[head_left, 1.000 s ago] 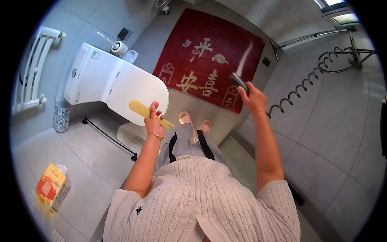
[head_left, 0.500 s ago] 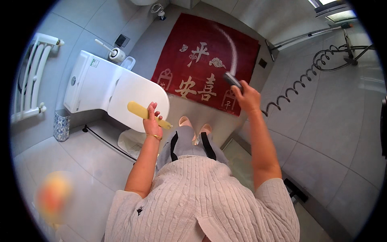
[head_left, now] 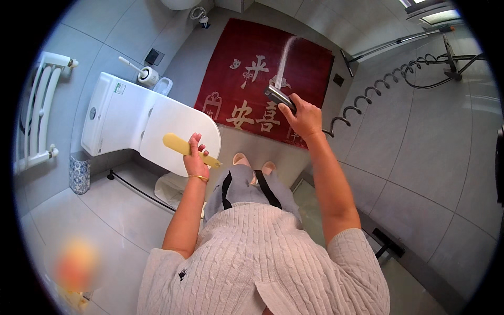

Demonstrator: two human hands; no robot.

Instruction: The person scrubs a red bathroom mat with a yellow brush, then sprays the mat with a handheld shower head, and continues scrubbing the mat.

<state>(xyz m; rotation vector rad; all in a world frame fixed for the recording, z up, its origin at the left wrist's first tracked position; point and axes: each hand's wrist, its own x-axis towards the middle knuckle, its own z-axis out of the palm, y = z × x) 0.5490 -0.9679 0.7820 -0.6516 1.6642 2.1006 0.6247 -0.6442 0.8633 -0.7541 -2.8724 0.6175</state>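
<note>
My right hand (head_left: 303, 116) is closed around a dark grey spray nozzle (head_left: 280, 97) above the mat. From it a white stream of water (head_left: 284, 62) shoots away and lands on the far part of a red floor mat (head_left: 220, 79), which has pale lettering and patterns. At the left, my left hand (head_left: 196, 161) grips the narrow end of a yellow paddle-shaped tool (head_left: 177, 144); its underside is hidden. The tool is held over the closed white toilet lid (head_left: 176, 126), not on the mat.
A coiled black hose (head_left: 367, 94) runs from my right hand to a wall fitting (head_left: 451, 65). Left of me are a toilet brush holder (head_left: 149, 76), a white towel radiator (head_left: 39, 113) and a blue-patterned bin (head_left: 80, 174). My slippers (head_left: 240, 157) stand just before the mat.
My right hand has moved left with the nozzle and turned it. The water stream has swung from a curve into a straighter line. My left hand has barely moved.
</note>
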